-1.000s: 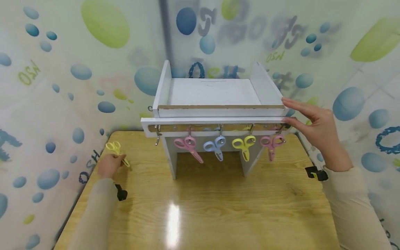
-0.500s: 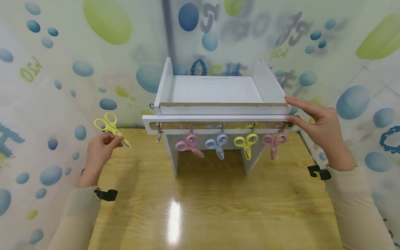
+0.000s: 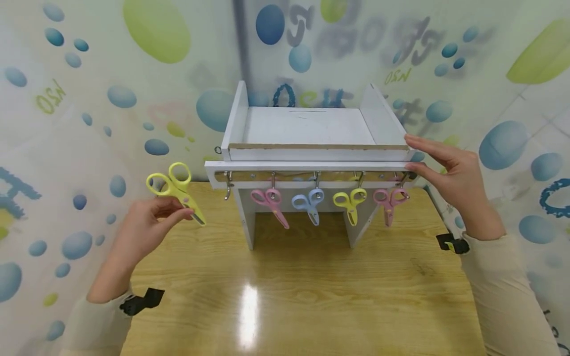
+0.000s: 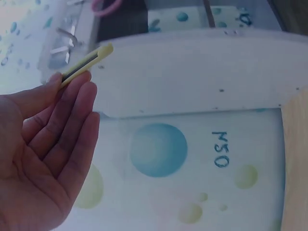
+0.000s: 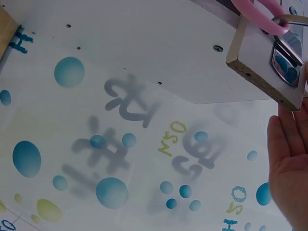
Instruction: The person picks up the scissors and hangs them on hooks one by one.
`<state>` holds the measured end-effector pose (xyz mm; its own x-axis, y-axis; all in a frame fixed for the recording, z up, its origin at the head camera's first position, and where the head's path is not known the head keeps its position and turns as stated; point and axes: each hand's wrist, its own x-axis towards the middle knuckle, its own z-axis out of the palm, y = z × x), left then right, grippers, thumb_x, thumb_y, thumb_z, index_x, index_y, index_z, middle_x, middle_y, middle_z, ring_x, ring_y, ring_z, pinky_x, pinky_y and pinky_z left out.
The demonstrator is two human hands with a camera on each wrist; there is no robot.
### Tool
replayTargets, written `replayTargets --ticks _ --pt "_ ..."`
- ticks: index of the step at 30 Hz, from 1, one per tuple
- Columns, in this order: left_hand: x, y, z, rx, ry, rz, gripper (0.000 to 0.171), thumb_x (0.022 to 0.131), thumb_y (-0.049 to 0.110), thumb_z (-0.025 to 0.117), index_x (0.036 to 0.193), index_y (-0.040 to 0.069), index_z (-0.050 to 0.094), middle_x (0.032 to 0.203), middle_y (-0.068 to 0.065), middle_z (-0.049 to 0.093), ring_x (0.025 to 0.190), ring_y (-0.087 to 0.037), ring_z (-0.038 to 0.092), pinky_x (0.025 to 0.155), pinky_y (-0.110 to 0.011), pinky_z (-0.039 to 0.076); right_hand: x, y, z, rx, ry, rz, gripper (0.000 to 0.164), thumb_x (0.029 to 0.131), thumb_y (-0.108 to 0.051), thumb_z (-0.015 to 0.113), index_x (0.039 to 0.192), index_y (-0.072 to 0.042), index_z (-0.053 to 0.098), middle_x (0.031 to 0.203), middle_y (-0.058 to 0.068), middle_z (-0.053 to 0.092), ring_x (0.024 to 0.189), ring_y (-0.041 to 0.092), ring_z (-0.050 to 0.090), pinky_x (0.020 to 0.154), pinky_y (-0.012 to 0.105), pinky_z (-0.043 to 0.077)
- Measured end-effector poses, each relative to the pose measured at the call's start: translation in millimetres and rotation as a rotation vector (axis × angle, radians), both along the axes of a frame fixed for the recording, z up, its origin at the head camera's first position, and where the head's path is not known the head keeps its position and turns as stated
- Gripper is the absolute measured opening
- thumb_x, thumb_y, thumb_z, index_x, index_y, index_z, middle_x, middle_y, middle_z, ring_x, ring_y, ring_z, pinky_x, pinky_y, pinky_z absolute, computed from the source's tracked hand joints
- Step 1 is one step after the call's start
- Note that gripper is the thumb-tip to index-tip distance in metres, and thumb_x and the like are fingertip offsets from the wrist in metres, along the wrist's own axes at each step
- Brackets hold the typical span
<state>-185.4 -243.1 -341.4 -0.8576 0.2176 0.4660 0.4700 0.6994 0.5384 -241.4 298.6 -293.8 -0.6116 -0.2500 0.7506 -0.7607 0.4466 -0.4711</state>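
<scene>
My left hand (image 3: 144, 230) pinches a pair of yellow scissors (image 3: 179, 187) between thumb and fingers near the blades, left of the white rack (image 3: 311, 156). The handle loops point up and the blades slant down to the right. In the left wrist view the blade end (image 4: 89, 64) sticks out past the thumb. At the rack's right front corner, my right hand (image 3: 458, 185) touches the edge with straight fingers and thumb. Along the front hang pink scissors (image 3: 269, 201), blue scissors (image 3: 308, 202), yellow scissors (image 3: 351, 203) and other pink scissors (image 3: 390, 203). The leftmost hook (image 3: 228, 188) is bare.
The rack stands on a wooden table (image 3: 311, 296) against a patterned wall (image 3: 133, 128). Its upper shelf (image 3: 307, 127) lies between two side panels. In the right wrist view the hook board's end (image 5: 262, 79) juts out beside the hand.
My left hand has lifted the yellow scissors off the table and brought them up, nearer and slightly right. The right hand stays at the rack's corner. The hanging pink scissors at left swing a little.
</scene>
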Motion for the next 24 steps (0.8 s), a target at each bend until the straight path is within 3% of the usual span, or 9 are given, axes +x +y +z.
replayTargets --ticks 2,5,11,18,24 --pt "4.4 6 2.0 -0.037 0.009 -0.04 0.009 0.087 0.006 0.076 0.08 0.012 0.075 0.075 0.0 0.074 0.072 0.008 0.066 0.062 -0.009 0.05 -2.1 0 -0.6 0.0 0.0 -0.002 0.05 0.069 0.028 0.072 0.117 0.013 0.068 0.127 0.001 0.07 0.119 0.004 0.065 0.103 0.017 0.049" --pt "8.1 17 3.4 -0.096 -0.04 -0.104 0.008 0.087 0.008 0.075 0.081 0.013 0.076 0.076 0.002 0.075 0.071 -0.004 0.069 0.062 -0.015 0.056 -3.8 0 -1.3 0.003 -0.005 -0.005 0.053 0.068 0.03 0.071 0.117 0.012 0.067 0.127 0.0 0.07 0.119 0.004 0.065 0.103 0.017 0.049" --pt "0.5 30 -11.2 -0.167 -0.125 -0.195 0.008 0.091 0.01 0.072 0.084 0.011 0.077 0.079 0.003 0.076 0.074 -0.013 0.074 0.067 -0.03 0.062 -5.1 -1 -2.2 0.005 -0.013 -0.018 0.056 0.067 0.032 0.07 0.119 0.011 0.067 0.128 -0.002 0.069 0.121 0.004 0.064 0.103 0.017 0.049" --pt "-9.0 32 -31.1 -0.171 -0.239 -0.134 0.01 0.094 0.015 0.069 0.088 0.01 0.075 0.084 -0.002 0.076 0.079 -0.021 0.075 0.07 -0.035 0.062 -6.9 -5 -4.1 0.002 -0.021 -0.011 0.057 0.067 0.032 0.069 0.12 0.01 0.067 0.13 -0.001 0.069 0.122 0.004 0.064 0.104 0.017 0.048" --pt "-16.4 31 -39.7 -0.138 -0.245 -0.126 0.009 0.095 0.015 0.068 0.095 0.008 0.075 0.09 -0.005 0.077 0.086 -0.024 0.076 0.076 -0.039 0.062 -9.0 -7 -1.5 0.029 -0.018 -0.027 0.058 0.068 0.031 0.07 0.121 0.008 0.067 0.13 -0.003 0.068 0.122 0.001 0.063 0.104 0.015 0.048"
